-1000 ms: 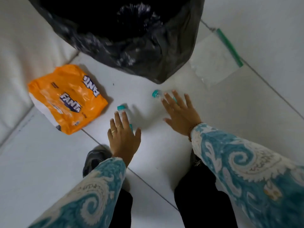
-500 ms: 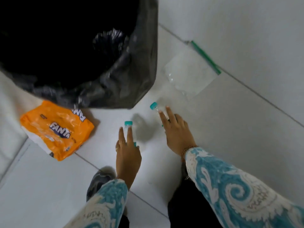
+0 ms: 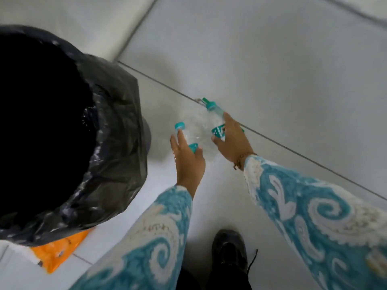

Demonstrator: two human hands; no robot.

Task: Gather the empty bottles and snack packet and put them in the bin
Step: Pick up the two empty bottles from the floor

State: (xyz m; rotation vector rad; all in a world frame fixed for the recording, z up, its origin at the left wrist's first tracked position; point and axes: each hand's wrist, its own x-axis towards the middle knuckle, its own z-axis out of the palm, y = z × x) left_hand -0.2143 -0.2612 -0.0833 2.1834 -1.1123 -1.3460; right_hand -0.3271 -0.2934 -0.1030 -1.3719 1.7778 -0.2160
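Note:
My left hand (image 3: 188,162) grips a clear empty bottle (image 3: 185,132) with a teal cap, lifted off the white floor. My right hand (image 3: 232,139) grips a second clear bottle (image 3: 214,110) with a teal cap and teal label, also raised. Both bottles sit to the right of the bin (image 3: 117,126), which is lined with a black bag and gapes dark at the left. The orange snack packet (image 3: 56,254) lies on the floor at lower left, mostly hidden behind the bin's bag.
A clear plastic bag with a green strip (image 3: 204,99) lies on the floor beneath the bottles, mostly hidden by them. My black shoe (image 3: 229,250) stands at the bottom centre. White tiles with grey joints spread to the right and beyond.
Both hands have closed around the bottles and lifted them off the floor. The view has risen and swung, so the bin now sits left and the orange packet low left.

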